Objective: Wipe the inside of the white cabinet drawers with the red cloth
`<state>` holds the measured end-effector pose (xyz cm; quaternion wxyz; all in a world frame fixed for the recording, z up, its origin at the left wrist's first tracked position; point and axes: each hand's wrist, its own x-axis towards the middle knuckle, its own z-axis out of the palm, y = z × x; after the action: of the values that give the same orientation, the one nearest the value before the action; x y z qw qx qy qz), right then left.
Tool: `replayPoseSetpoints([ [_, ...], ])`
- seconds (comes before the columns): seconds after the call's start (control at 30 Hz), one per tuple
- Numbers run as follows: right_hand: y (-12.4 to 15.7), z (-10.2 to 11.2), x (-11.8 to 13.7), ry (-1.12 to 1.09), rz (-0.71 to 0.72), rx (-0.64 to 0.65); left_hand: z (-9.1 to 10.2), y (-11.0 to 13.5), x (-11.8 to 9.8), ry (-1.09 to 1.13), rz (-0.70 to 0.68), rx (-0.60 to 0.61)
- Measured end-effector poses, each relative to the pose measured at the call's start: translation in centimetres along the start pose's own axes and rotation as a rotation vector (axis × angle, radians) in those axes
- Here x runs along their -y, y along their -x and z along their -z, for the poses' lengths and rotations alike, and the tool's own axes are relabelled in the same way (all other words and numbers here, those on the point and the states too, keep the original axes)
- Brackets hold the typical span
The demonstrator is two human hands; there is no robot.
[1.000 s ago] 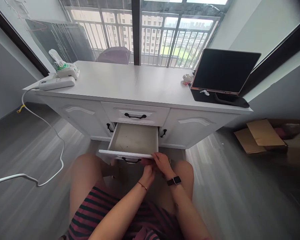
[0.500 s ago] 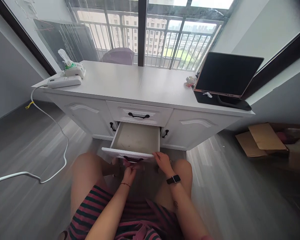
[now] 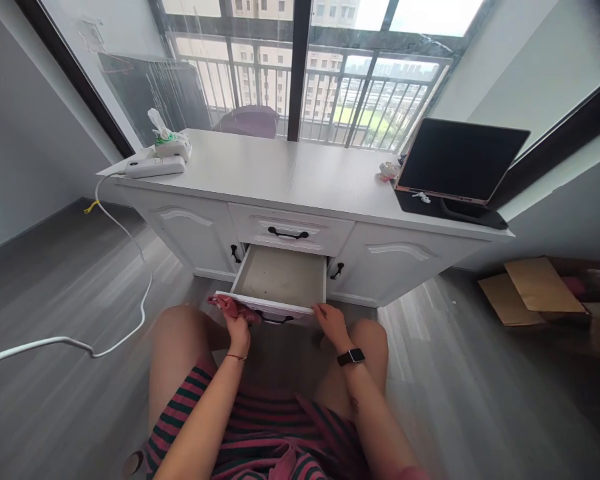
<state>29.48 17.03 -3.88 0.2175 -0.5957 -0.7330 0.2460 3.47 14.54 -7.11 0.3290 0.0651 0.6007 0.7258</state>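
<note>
The lower drawer [image 3: 282, 275] of a white cabinet is pulled out, with a few small dark specks on its bare bottom. At the left end of the drawer front, my left hand [image 3: 235, 324] presses a pink-red cloth [image 3: 229, 306] against the panel, fingers closed on it. My right hand [image 3: 329, 319] grips the right corner of the drawer front, thumb and fingers over its edge. Between the hands sits the drawer's black handle [image 3: 275, 319]. Above is a closed drawer with its own black handle [image 3: 288, 233].
On the cabinet top [image 3: 280, 175] are a white power strip [image 3: 155, 167], a tissue pack [image 3: 174, 145], a dark-screened laptop [image 3: 463, 160] and white earphones [image 3: 422, 197]. A white cable [image 3: 145, 293] trails over the floor. An open cardboard box [image 3: 545, 290] stands at the right.
My left hand has moved with the cloth from near the handle to the left end of the drawer front. My right hand keeps its hold. The view has shifted slightly.
</note>
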Motion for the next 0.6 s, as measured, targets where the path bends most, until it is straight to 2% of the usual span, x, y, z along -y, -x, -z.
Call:
replayPoseSetpoints([
  [0.1, -0.1, 0.0, 0.0, 0.000, -0.002, -0.004, -1.4, 3.1, 0.7, -0.155, -0.096, 0.069],
  [0.2, -0.1, 0.1, 0.0, 0.000, 0.004, -0.017, -3.1, 7.1, 2.2, -0.377, -0.285, 0.166],
  [0.27, -0.1, 0.1, 0.0, 0.006, 0.007, -0.029, -3.9, 9.8, 3.3, -0.465, -0.335, 0.235],
  [0.43, -0.1, 0.3, 0.2, 0.030, 0.001, -0.023, -4.5, 14.6, 5.8, -0.458, -0.208, 0.462],
  [0.6, -0.2, 0.7, 0.3, 0.043, -0.019, 0.020, -5.1, 17.5, 7.4, -0.349, -0.085, 0.669],
])
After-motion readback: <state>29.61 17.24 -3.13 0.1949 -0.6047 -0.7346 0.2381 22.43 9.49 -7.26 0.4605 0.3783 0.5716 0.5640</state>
